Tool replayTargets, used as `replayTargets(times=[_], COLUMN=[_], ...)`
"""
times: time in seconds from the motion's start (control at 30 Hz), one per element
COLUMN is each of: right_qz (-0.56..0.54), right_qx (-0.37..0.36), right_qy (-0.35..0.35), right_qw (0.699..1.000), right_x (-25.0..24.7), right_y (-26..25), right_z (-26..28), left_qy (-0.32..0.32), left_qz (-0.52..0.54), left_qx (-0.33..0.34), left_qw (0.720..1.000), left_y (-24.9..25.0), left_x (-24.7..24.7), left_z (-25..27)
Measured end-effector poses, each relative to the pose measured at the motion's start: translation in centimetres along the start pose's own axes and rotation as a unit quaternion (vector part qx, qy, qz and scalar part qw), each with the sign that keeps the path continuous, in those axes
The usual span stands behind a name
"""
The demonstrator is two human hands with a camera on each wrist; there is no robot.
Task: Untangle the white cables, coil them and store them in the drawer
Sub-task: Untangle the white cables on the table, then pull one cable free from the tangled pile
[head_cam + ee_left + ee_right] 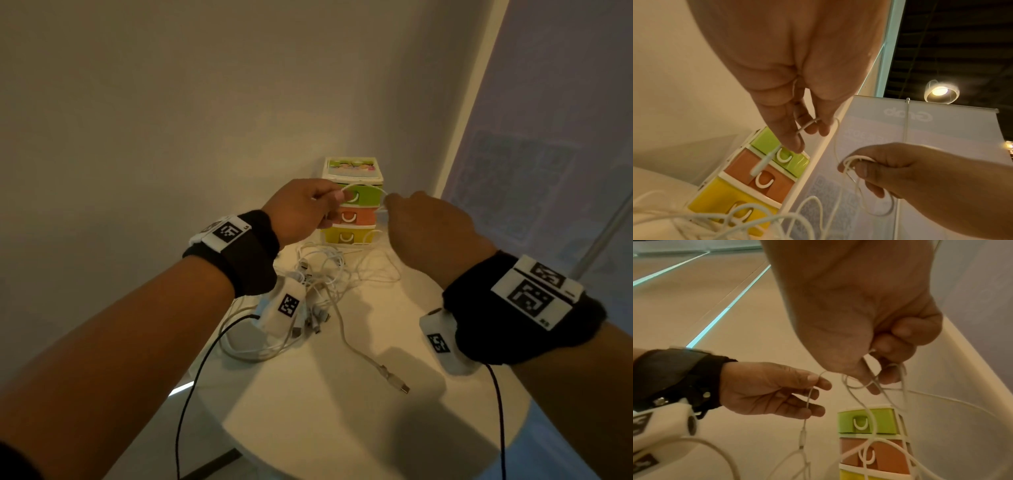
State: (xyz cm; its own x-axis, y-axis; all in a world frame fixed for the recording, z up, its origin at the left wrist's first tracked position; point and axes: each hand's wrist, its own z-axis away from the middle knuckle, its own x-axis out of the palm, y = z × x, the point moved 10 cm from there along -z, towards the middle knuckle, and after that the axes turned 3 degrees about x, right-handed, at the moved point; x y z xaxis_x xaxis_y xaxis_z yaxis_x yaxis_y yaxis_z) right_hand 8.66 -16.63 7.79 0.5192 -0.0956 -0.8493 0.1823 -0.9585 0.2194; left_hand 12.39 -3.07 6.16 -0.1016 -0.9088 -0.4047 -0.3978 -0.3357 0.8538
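Note:
A tangle of white cables (318, 274) lies on the round white table (342, 411) in front of a small drawer unit (352, 202) with green, orange and yellow drawers, all closed. Both hands are raised in front of the unit. My left hand (308, 209) pinches one thin white cable (807, 400) near its end; its plug (761, 164) dangles below the fingers. My right hand (421, 222) grips several loops of the same cable (851, 162), which hang down past the drawers (867, 421). A short span of cable (363, 186) arcs between the two hands.
One cable with a USB plug (394, 377) trails across the table toward the front. The drawer unit stands in a corner between a beige wall (171, 120) and a pale banner (548, 171). Black wires run from both wrist cameras off the table edge.

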Motion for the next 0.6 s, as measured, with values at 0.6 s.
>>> replayTargets(times=[0.6], right_qz=[-0.245], right_qx=[0.030], right_qy=[-0.186], right_qw=[0.951], right_x=[2.6], right_y=[-0.6], right_z=[0.4], left_qy=[-0.265], left_qz=[-0.299], left_qx=[-0.163], left_qw=[0.902], left_y=[-6.6], left_x=[-0.7], left_z=[6.2])
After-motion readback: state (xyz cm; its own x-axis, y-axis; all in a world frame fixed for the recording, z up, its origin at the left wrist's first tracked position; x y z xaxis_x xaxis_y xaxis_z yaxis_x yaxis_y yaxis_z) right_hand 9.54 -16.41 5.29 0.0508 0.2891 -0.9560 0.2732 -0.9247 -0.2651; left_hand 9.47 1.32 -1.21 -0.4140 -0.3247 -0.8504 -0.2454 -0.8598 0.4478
